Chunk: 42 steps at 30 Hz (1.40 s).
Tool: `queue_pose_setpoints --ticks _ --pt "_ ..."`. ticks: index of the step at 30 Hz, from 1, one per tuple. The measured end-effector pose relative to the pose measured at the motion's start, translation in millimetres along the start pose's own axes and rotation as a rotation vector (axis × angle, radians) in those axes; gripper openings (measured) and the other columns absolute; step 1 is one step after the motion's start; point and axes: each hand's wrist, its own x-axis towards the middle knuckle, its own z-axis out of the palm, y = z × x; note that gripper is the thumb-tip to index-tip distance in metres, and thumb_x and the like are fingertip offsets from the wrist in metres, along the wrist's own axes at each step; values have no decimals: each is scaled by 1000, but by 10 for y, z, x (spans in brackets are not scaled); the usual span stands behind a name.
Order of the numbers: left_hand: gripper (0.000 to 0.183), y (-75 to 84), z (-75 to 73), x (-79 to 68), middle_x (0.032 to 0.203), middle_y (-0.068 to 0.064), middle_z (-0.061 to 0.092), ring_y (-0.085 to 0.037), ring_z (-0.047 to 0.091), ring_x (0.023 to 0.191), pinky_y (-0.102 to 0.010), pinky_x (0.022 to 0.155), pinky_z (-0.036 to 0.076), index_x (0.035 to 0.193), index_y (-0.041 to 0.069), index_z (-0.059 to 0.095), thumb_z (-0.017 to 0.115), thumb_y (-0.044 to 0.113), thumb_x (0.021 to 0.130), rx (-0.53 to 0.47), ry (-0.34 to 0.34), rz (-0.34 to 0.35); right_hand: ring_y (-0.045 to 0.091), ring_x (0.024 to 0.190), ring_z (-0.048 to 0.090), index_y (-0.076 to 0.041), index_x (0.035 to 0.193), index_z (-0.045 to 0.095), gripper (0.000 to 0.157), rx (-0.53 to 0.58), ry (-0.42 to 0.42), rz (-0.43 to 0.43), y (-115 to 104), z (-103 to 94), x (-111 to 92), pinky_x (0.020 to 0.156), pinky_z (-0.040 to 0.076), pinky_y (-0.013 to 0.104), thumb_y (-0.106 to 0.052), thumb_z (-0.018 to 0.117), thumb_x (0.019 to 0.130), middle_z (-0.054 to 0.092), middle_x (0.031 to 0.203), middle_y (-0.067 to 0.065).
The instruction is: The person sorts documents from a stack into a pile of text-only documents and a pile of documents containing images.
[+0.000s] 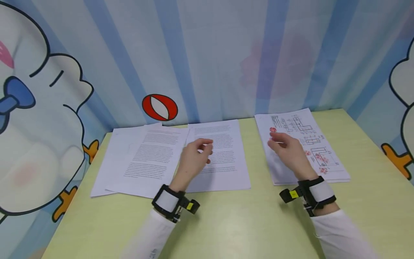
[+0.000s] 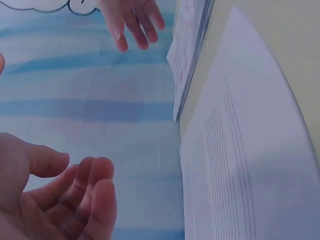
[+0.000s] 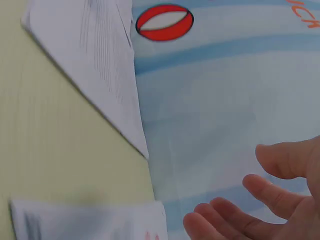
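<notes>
My left hand (image 1: 194, 158) hovers over a sheet of printed text (image 1: 223, 176), its fingers loosely bent and nothing between them. In the left wrist view the thumb and fingertips of that left hand (image 2: 65, 195) stand apart. Over a stack of printed pages (image 1: 291, 122) with diagrams and red marks is my right hand (image 1: 292, 151), also holding nothing. The right wrist view shows the right hand (image 3: 265, 205) with fingers spread and relaxed. Left of the text sheet lie overlapping papers (image 1: 145, 180), the top one printed with lines of text.
The pale yellow-green table (image 1: 233, 223) carries all the papers near its back edge. Behind it hangs a blue striped curtain (image 1: 220, 64) with cartoon figures and a red and white ball print (image 1: 160, 107). A strip of table separates the text sheet from the right stack.
</notes>
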Motion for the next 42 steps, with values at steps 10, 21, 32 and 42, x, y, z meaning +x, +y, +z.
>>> queue_pose_setpoints --ticks 10,21,32,42 --pt "39 -889 -901 -22 86 -10 64 -18 59 67 -45 49 44 114 10 61 43 38 93 258 196 -36 27 118 45 -9 134 41 48 227 -219 -62 -660 806 -274 98 39 45 -30 52 93 44 134 19" --pt "45 -1814 -1594 -146 94 -12 63 -23 57 72 -33 50 43 115 10 58 39 45 94 532 190 -124 28 122 42 -8 136 38 51 348 -409 -15 -1182 1598 -380 98 40 43 -25 54 91 40 139 17" --pt "69 -1614 -1815 -390 137 -37 26 -52 28 121 -61 92 33 137 -8 22 45 38 92 477 -63 -538 23 130 30 -17 142 30 61 270 -501 1 -1381 2301 -326 105 28 44 -40 52 90 34 144 7" --pt "64 -1666 -1794 -342 133 -35 36 -49 36 117 -54 82 42 135 -8 29 44 37 91 503 -14 -517 21 137 9 -18 143 26 66 321 -491 100 -1518 2619 -344 110 15 47 -42 53 88 17 151 10"
